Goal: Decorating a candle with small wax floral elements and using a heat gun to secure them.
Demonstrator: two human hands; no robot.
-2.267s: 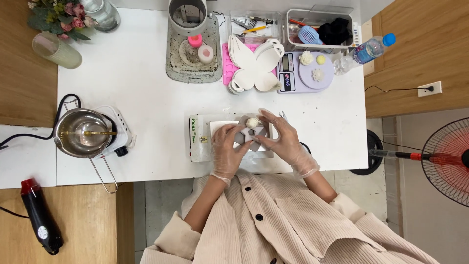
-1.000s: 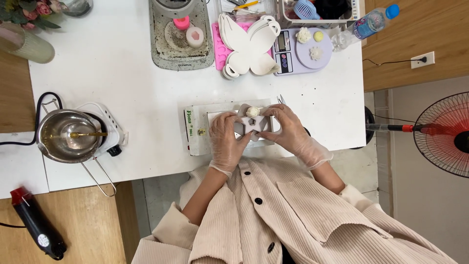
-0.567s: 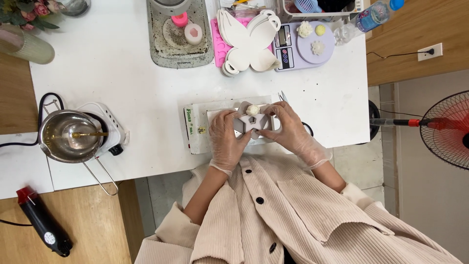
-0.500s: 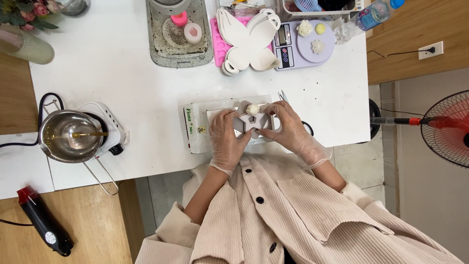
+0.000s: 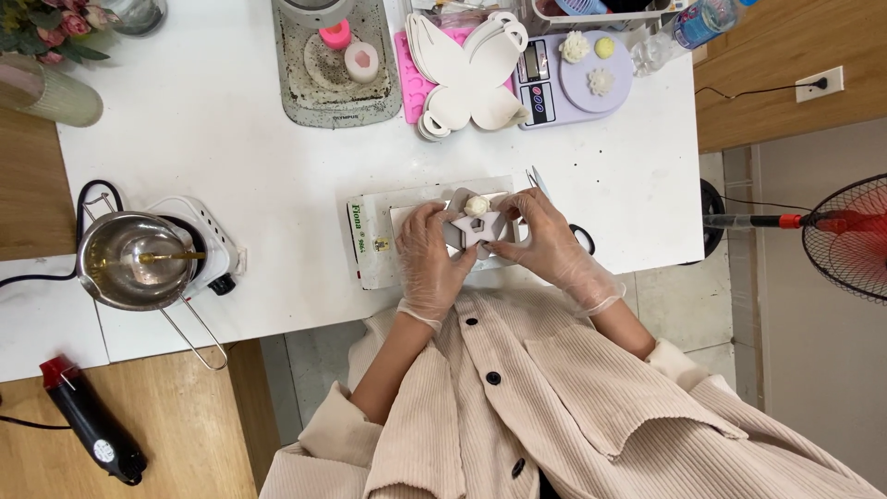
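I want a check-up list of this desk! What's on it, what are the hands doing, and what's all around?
Surface: white table, mostly bare at left.
Job's things: grey star-shaped mould with a small white flower on it.
Clutter: metal pot on hotplate, butterfly cutouts, scale, grey tray.
Grips: left hand and right hand, gloved, both hold the mould.
Cables: black cord by the hotplate.
Surroundings: red fan, heat gun on a wooden surface.
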